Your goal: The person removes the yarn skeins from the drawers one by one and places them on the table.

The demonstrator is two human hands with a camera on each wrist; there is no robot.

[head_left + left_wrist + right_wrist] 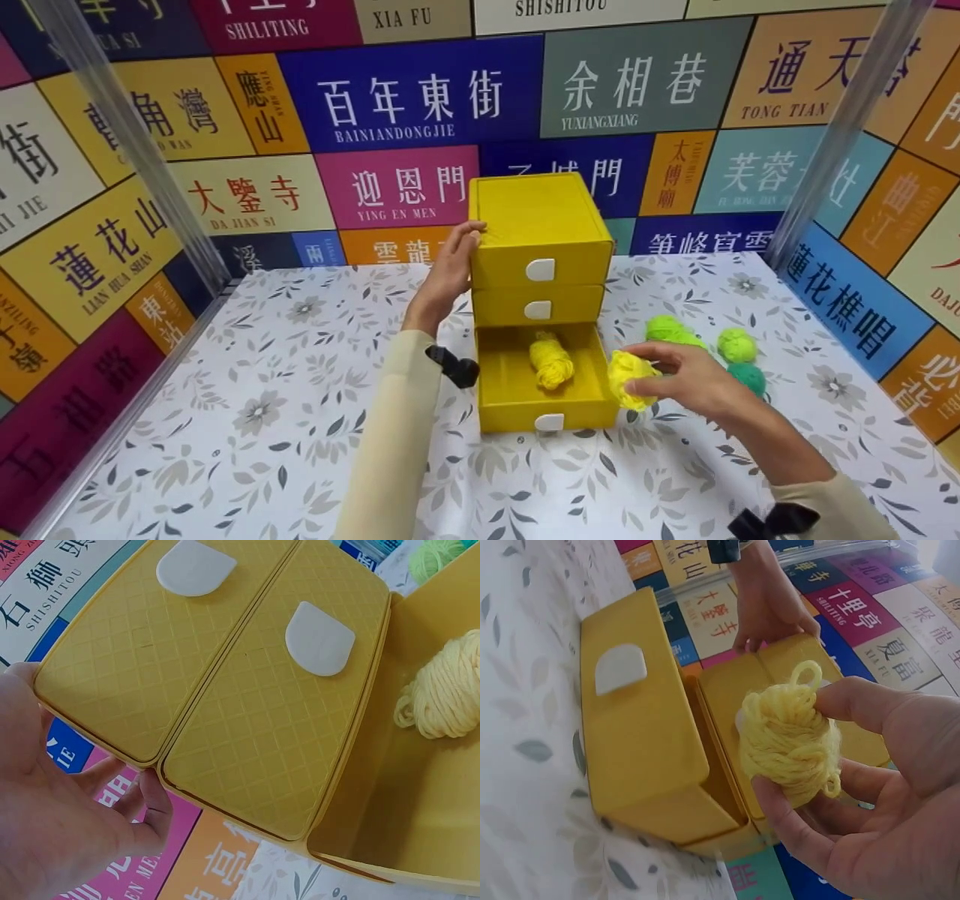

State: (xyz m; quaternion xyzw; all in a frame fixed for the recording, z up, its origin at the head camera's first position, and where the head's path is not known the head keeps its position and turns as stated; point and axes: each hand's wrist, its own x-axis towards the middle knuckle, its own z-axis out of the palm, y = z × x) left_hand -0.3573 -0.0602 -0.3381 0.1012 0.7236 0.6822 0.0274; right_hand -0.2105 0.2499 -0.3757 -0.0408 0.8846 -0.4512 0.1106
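A yellow three-drawer box [536, 210] stands on the table, its bottom drawer [517, 416] pulled out and the upper two closed. Inside that drawer lies a yellow yarn ball [551, 361], also seen in the left wrist view. My right hand [679, 379] grips another yellow yarn ball [791, 742] between thumb and fingers, just right of the open drawer's side in the head view. My left hand [448, 274] rests against the box's left side near the top, its fingers at the edge; the left wrist view shows the fingers [154, 806] bent along that side.
Right of the box lie a light green yarn bundle [671, 330], a light green yarn ball [737, 345] and a dark green yarn ball [748, 379]. A floral cloth [262, 412] covers the table. Behind it stands a wall of coloured sign panels [412, 90], with clear posts at the corners.
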